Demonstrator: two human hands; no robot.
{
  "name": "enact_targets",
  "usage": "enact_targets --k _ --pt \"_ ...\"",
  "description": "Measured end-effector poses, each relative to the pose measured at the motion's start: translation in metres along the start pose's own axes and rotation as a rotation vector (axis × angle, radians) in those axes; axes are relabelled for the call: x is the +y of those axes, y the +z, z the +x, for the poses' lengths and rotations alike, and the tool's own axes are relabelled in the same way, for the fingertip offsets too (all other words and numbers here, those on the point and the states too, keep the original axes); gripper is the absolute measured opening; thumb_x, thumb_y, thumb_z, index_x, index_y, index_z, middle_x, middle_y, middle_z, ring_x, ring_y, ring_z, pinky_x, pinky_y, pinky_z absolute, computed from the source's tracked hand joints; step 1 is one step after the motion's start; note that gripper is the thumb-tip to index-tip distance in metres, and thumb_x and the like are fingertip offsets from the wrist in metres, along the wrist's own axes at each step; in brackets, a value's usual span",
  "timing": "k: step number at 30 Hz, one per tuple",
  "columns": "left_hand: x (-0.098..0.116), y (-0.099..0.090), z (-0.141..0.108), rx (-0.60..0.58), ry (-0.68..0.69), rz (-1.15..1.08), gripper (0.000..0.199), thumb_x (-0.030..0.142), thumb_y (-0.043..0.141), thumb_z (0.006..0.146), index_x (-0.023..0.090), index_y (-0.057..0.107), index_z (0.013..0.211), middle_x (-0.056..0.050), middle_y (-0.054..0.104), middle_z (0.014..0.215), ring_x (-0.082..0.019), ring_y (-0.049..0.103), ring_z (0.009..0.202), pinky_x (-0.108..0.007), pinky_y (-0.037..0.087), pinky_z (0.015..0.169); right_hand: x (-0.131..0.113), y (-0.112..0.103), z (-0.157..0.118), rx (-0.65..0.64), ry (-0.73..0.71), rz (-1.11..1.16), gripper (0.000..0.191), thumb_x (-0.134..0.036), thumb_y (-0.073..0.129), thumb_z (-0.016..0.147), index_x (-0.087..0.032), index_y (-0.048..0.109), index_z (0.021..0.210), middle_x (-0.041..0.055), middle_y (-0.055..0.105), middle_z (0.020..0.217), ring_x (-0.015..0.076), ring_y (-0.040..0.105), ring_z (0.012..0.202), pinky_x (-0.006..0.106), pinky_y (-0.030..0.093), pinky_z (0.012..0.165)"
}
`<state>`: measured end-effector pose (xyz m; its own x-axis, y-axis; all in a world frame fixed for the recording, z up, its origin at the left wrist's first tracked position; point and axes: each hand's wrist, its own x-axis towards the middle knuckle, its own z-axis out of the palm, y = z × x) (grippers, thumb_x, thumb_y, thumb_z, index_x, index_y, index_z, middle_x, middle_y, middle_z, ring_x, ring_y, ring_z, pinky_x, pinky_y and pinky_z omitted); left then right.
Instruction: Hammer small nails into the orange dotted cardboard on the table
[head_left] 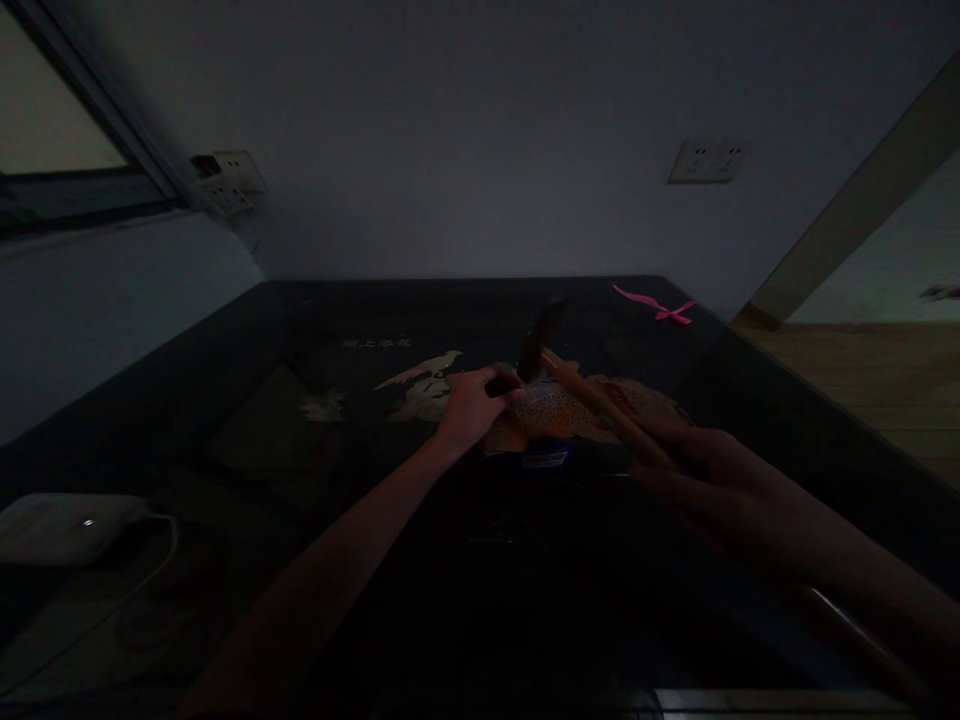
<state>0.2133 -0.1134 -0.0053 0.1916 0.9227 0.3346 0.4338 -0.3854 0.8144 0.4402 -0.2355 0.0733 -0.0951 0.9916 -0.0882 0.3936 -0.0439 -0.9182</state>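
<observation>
My right hand (705, 470) is closed around the wooden handle of a hammer (596, 398). The hammer's dark head is tilted up, just right of my left fingertips. My left hand (474, 402) has its thumb and fingers brought together near the tabletop. What they pinch, if anything, is too dark and small to make out. Beneath the hammer and beside my left fingers lies a speckled, multicoloured patch (551, 408), and I cannot tell whether it is a printed picture or a loose piece. A small blue packet (547, 459) sits at its near edge.
The dark glossy table (420, 620) carries a pale bird design (424, 395). A white device (75, 528) with a cable sits at the left. A pink ribbon (660, 308) lies at the back right. Thin shiny slivers (495, 540) lie nearer me. Wall sockets (705, 162) are behind.
</observation>
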Motion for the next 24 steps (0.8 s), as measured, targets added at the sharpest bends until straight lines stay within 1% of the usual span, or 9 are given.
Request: enact_targets --k 4,7,10,13,16,19,21,22,24 --pt "0.0013 0.0013 0.0004 0.000 0.004 -0.031 0.006 0.014 0.069 0.075 0.016 0.069 0.081 -0.005 0.073 0.087 -0.018 0.069 0.081 -0.031 0.054 0.079 -0.0055 -0.0022 -0.0035 -0.002 -0.041 0.011 0.043 -0.032 0.076 0.066 -0.024 0.073 0.108 0.0027 0.071 0.073 0.0234 0.067 0.068 0.025 0.053 0.049" --pt "-0.0002 0.0022 0.0004 0.007 -0.011 0.010 0.009 0.014 0.069 0.075 0.016 0.069 0.084 -0.004 0.074 0.087 -0.018 0.069 0.081 -0.032 0.053 0.079 -0.0052 -0.0001 -0.0028 -0.015 -0.035 -0.087 0.045 -0.037 0.072 0.069 -0.022 0.071 0.111 0.0048 0.074 0.087 0.0269 0.069 0.080 0.031 0.057 0.063" --pt "-0.0012 0.0025 -0.0001 0.020 -0.019 0.034 0.013 0.014 0.070 0.074 0.016 0.070 0.087 -0.004 0.074 0.088 -0.019 0.069 0.082 -0.032 0.054 0.079 -0.0039 0.0010 -0.0014 -0.062 -0.029 -0.179 0.047 -0.043 0.066 0.075 -0.019 0.069 0.115 0.0071 0.073 0.101 0.0295 0.068 0.090 0.038 0.057 0.076" --pt "0.0003 0.0027 -0.0007 0.021 -0.001 -0.002 0.012 0.012 0.068 0.076 0.017 0.069 0.087 -0.003 0.073 0.087 -0.017 0.069 0.082 -0.030 0.054 0.078 -0.0055 -0.0018 -0.0023 -0.130 -0.040 -0.173 0.050 -0.045 0.061 0.079 -0.020 0.065 0.122 0.0070 0.072 0.106 0.0297 0.067 0.091 0.038 0.056 0.078" --pt "0.0021 0.0032 -0.0005 0.030 0.013 -0.038 0.011 0.010 0.068 0.075 0.018 0.068 0.084 -0.002 0.073 0.086 -0.015 0.068 0.081 -0.030 0.053 0.080 -0.0065 -0.0042 -0.0034 -0.098 -0.056 -0.204 0.053 -0.047 0.062 0.078 -0.021 0.064 0.124 0.0075 0.071 0.106 0.0296 0.067 0.091 0.038 0.057 0.077" --pt "0.0007 0.0042 0.0002 0.036 -0.005 -0.076 0.018 0.009 0.069 0.073 0.017 0.066 0.089 -0.002 0.073 0.085 -0.016 0.068 0.081 -0.030 0.053 0.079 -0.0039 -0.0027 -0.0022 -0.125 -0.032 -0.192 0.055 -0.047 0.062 0.077 -0.020 0.064 0.124 0.0081 0.073 0.102 0.0290 0.069 0.085 0.037 0.058 0.071" --pt "-0.0015 0.0050 0.0007 0.037 -0.014 -0.096 0.025 0.009 0.071 0.071 0.016 0.064 0.094 -0.003 0.072 0.086 -0.016 0.068 0.082 -0.030 0.054 0.078 -0.0021 -0.0016 -0.0012 -0.154 -0.023 -0.150 0.051 -0.046 0.063 0.078 -0.021 0.066 0.122 0.0073 0.074 0.101 0.0289 0.069 0.086 0.037 0.058 0.071" --pt "-0.0025 0.0054 0.0009 0.037 -0.014 -0.102 0.026 0.009 0.071 0.071 0.016 0.064 0.095 -0.004 0.072 0.086 -0.016 0.068 0.082 -0.030 0.053 0.078 -0.0016 -0.0016 -0.0011 -0.153 -0.022 -0.135 0.050 -0.046 0.063 0.078 -0.021 0.066 0.121 0.0068 0.074 0.100 0.0289 0.069 0.086 0.037 0.058 0.072" --pt "-0.0040 0.0061 0.0011 0.035 -0.010 -0.104 0.025 0.010 0.071 0.072 0.015 0.064 0.095 -0.004 0.072 0.085 -0.016 0.068 0.081 -0.030 0.053 0.078 -0.0014 -0.0029 -0.0018 -0.101 -0.027 -0.135 0.050 -0.046 0.067 0.075 -0.023 0.068 0.120 0.0059 0.075 0.095 0.0287 0.070 0.084 0.036 0.059 0.071"
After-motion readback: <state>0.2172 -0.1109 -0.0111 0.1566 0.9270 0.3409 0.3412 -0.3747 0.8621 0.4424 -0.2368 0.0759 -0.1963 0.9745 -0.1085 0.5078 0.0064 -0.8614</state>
